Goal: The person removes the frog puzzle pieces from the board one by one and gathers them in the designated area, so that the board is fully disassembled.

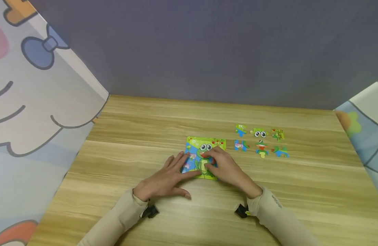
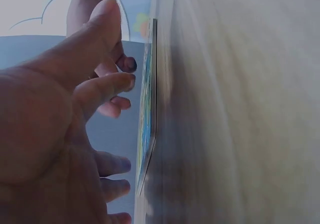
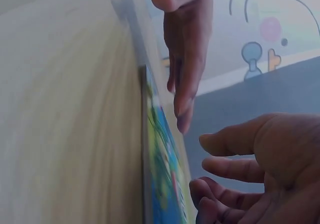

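A frog picture puzzle board lies flat on the wooden table. My left hand spreads over its left part and lower edge, fingers straight and the thumb out to the side. Over the right part is my right hand, fingers bent and thumb apart from them. Nothing shows between its fingers in the right wrist view, where the fingertips hover close over the board. That hand hides the board's right side. From the left wrist, the board appears edge-on, beside the left fingers.
Several loose puzzle pieces lie in two rows right of the board, including a frog-eyes piece, a mouth piece and a pink-flower piece. A grey partition stands behind the table, with cartoon-printed panels at both sides.
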A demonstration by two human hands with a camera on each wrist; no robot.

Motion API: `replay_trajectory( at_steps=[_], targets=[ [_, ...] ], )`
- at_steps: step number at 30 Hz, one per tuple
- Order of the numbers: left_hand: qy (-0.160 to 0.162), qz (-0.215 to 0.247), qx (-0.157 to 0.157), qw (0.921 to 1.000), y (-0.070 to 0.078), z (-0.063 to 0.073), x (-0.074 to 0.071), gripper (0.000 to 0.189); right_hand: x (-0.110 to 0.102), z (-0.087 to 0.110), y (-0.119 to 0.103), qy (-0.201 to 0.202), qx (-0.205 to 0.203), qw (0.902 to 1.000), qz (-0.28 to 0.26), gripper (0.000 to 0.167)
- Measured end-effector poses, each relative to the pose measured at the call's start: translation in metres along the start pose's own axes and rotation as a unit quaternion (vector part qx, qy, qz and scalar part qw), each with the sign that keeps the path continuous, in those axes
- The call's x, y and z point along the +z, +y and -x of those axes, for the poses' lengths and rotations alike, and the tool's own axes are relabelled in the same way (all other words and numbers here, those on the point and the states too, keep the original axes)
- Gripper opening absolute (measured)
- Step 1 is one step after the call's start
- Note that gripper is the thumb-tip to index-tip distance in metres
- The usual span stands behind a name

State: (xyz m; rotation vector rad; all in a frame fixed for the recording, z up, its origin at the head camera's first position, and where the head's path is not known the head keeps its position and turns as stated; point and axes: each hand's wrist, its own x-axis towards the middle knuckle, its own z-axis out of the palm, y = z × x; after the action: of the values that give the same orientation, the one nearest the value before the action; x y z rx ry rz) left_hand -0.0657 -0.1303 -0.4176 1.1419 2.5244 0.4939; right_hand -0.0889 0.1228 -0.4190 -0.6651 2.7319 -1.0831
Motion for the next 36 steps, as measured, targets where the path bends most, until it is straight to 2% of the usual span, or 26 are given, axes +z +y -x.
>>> replay_trajectory(
  at_steps=[10, 17, 23, 36],
  targets=[
    [-0.013, -0.02, 0.002, 0.9997, -0.003, 0.003, 0.001, 0.078, 0.018, -0.009, -0.004, -0.04, 0.019, 0.9986, 0.027, 0.038],
    [-0.021, -0.035, 0.01, 0.9991, -0.005, 0.002, 0.003, 0.083, 0.022, -0.01, -0.004, -0.038, 0.027, 0.9977, 0.049, 0.034],
    [-0.027, -0.034, 0.009, 0.999, -0.004, 0.001, 0.002, 0.085, 0.028, -0.008, -0.006, -0.021, 0.021, 0.9973, 0.067, 0.028],
    [-0.028, -0.045, 0.006, 0.9986, -0.003, 0.0, 0.001, 0.084, 0.033, -0.006, -0.011, -0.009, 0.024, 0.997, 0.073, 0.031]
  ],
)
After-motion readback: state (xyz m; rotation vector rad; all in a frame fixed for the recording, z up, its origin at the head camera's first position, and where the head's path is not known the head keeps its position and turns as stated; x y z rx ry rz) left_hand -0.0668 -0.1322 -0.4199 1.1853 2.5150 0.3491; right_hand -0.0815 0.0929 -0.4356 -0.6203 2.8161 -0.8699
